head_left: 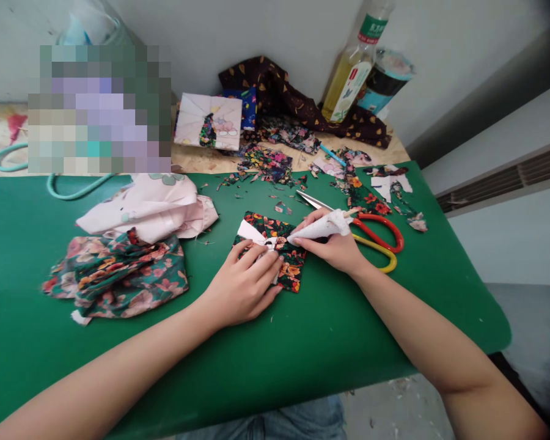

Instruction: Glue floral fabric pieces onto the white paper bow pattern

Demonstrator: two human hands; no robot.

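Note:
A small patchwork square (294,263) of dark floral fabric with white pieces lies on the green tabletop. Over its lower left part rests my left hand (252,278), fingers stretched out flat on the cloth and hiding some of it. My right hand (337,247) is closed around a white cone-shaped, wrapped tool (318,227). The tool's narrow tip meets the square near its middle, and a thin stick-like end shows at its wide end. Partly behind the right hand lie scissors (389,229) with red and yellow handles.
Crumpled green floral cloth (132,278) and pale pink cloth (165,205) lie left. Fabric scraps (266,162) and a blue pen (332,154) are behind. A light patchwork block (206,116), brown cloth (270,82), an oil-like bottle (348,79) and a tub (385,82) stand near the wall.

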